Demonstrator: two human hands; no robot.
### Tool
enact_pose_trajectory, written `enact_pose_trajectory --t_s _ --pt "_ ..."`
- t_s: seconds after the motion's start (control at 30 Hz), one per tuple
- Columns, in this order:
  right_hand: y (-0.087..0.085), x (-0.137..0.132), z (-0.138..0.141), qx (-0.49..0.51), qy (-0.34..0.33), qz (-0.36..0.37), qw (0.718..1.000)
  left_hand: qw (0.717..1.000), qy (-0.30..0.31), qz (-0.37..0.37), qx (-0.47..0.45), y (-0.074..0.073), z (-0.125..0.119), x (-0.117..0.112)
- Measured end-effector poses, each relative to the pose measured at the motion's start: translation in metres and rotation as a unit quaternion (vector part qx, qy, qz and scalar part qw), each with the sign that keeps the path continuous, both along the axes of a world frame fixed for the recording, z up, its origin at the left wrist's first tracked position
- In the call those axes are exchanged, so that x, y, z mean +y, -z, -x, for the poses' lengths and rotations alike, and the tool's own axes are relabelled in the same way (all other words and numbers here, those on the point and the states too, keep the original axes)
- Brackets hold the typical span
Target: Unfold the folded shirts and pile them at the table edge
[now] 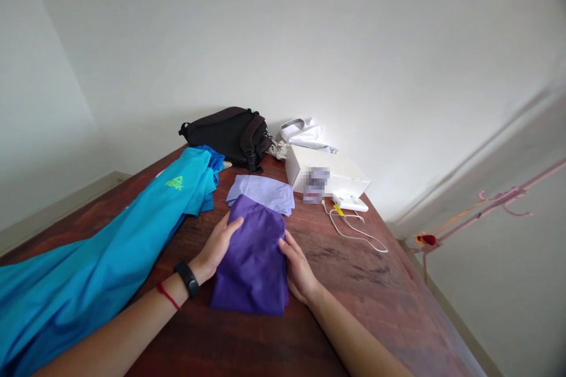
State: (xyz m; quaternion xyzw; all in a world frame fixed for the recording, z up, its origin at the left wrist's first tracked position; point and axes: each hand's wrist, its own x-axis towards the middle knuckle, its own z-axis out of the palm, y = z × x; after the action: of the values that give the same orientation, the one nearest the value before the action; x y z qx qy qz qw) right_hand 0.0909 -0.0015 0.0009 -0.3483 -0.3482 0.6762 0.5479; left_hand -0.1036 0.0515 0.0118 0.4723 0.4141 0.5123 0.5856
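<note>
Purple cloth (254,265), folded into a rough rectangle, is held between two hands over the near part of the wooden table (354,300); whether its lower edge rests on the wood I cannot tell. The left hand (217,245) pinches the left edge, thumb on top, and the right hand (300,268) pinches the right edge, the undersides of both grips hidden. Straightening the folded piece seems the step in hand, and the next move appears to call for an even grip so the layers stay aligned. Counted: one purple cloth, one lilac cloth (260,189), one black bag (216,136), one white box (342,177); blue clothes (128,247) lie heaped, their number unclear.
</note>
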Motion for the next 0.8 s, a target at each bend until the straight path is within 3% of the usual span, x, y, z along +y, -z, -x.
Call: enact_pose_trajectory --t_s 0.23,0.8 --pt "-0.004 0.001 -0.002 0.005 -0.03 0.015 0.999 0.988 -0.043 -0.1 0.107 -0.006 -0.002 -0.009" --pt "0.0 0.004 -0.01 0.007 -0.029 0.085 0.996 0.986 0.005 -0.091 0.139 0.001 -0.008 -0.022"
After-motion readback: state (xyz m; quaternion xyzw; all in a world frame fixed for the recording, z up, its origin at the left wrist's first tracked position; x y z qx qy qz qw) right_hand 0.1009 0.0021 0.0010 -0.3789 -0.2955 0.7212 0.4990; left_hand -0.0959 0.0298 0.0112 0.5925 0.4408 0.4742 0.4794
